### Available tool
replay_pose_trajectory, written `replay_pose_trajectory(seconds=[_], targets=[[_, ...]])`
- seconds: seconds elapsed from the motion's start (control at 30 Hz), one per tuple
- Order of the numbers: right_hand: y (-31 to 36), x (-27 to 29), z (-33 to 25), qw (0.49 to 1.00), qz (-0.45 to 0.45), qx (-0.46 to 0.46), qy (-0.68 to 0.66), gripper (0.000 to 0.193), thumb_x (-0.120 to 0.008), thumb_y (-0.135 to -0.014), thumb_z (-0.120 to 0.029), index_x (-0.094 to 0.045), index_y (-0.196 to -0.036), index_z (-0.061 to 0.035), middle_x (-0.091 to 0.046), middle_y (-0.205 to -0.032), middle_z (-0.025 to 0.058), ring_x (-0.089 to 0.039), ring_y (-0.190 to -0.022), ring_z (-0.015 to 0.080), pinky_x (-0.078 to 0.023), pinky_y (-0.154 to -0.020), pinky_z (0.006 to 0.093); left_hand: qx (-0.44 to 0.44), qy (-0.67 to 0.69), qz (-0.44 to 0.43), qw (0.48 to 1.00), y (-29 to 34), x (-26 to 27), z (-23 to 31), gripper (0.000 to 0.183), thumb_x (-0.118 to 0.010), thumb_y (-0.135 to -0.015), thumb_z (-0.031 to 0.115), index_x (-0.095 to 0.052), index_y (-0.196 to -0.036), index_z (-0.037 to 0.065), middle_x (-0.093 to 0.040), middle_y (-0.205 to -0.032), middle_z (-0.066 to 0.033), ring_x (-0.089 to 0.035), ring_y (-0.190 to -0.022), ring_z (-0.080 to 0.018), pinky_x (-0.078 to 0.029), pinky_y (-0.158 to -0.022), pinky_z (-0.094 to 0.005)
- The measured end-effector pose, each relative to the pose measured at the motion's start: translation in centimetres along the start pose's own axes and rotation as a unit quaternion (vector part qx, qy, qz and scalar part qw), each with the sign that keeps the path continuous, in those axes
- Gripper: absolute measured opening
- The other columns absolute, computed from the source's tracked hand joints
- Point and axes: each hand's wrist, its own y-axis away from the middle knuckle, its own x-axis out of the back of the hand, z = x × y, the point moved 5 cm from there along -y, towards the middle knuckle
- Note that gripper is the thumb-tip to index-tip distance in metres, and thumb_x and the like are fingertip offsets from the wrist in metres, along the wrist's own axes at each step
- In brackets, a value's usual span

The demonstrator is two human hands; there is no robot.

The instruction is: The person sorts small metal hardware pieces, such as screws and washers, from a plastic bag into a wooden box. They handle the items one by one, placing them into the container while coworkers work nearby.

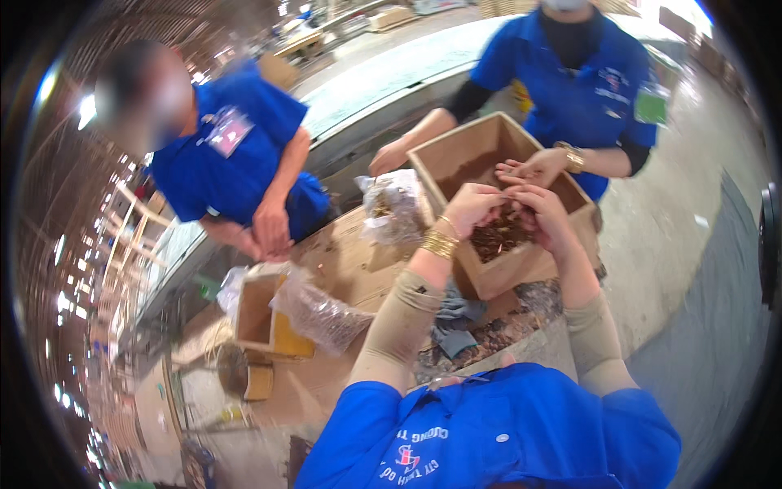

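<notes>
My left hand [475, 209], with gold bracelets at its wrist, is over an open wooden box [521, 279]. Its fingers are closed in a pinch. Close beside it, my right hand [544, 218] also has its fingers drawn together, and the fingertips of both hands nearly meet. Whatever they pinch is too small to make out. Below them, a heap of small brown pieces [494, 238] lies in the box. A co-worker's hand [533, 169] reaches over the box, right by my fingers.
The co-worker's other hand [393, 155] is at a clear plastic bag [391, 208] left of the box. Another person [232, 155] stands at the left. A smaller wooden box [257, 310], a filled plastic bag [322, 314] and grey gloves [454, 322] lie nearer me.
</notes>
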Motion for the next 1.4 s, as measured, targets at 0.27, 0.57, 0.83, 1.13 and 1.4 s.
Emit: replay_pose_trajectory(seconds=[0.27,0.57,0.83,1.13,1.4], targets=[[0.4,-0.8,-0.5,0.992,0.001,0.087,0.089,0.007,-0.055,-0.083,-0.014,-0.055,-0.082,-0.0076,-0.047,-0.061,-0.0057,-0.036,-0.045,-0.0015,-0.022,-0.035,0.0133,-0.109,-0.012,0.035,0.993,4.3,-0.9,2.5,0.02,-0.061,-0.074,0.019,-0.06,-0.066,0.001,-0.054,-0.055,-0.0032,-0.048,-0.047,-0.0076,-0.036,-0.042,-0.0205],[-2.0,-2.7,0.7,0.984,0.065,0.162,0.024,0.01,-0.056,-0.085,-0.016,-0.058,-0.092,-0.0084,-0.046,-0.064,-0.0081,-0.033,-0.044,-0.003,-0.02,-0.035,0.0128,-0.124,0.291,0.16,0.935,6.2,2.2,0.9,0.016,-0.055,-0.082,0.012,-0.052,-0.068,0.004,-0.05,-0.054,-0.0028,-0.042,-0.041,-0.0073,-0.029,-0.034,-0.0184],[-0.7,-5.0,2.0,0.99,0.033,0.136,0.008,0.009,-0.055,-0.085,-0.017,-0.058,-0.091,-0.0094,-0.047,-0.063,-0.008,-0.031,-0.043,-0.0039,-0.019,-0.035,0.0133,-0.194,0.273,0.184,0.924,5.0,0.9,1.3,0.012,-0.052,-0.083,0.011,-0.045,-0.077,0.005,-0.049,-0.057,-0.0028,-0.043,-0.04,-0.0077,-0.032,-0.034,-0.0202],[-1.9,-3.1,1.2,0.984,0.003,0.076,-0.162,0.02,-0.046,-0.089,-0.017,-0.051,-0.102,-0.0024,-0.048,-0.071,-0.0008,-0.035,-0.047,0.0029,-0.024,-0.036,0.0165,-0.095,0.183,0.074,0.976,3.4,0.4,1.3,0.014,-0.036,-0.084,0.005,-0.048,-0.083,-0.002,-0.055,-0.062,-0.012,-0.05,-0.045,-0.0163,-0.04,-0.04,-0.0256],[-1.5,0.2,-0.3,0.994,-0.012,0.1,-0.035,0.019,-0.047,-0.088,-0.015,-0.052,-0.102,-0.0038,-0.047,-0.071,-0.0016,-0.032,-0.045,0.0004,-0.021,-0.035,0.0135,-0.11,0.127,0.076,0.983,3.8,0.9,1.9,0.011,-0.045,-0.078,-0.001,-0.051,-0.086,-0.006,-0.059,-0.061,-0.0136,-0.055,-0.046,-0.0152,-0.042,-0.039,-0.0248]])
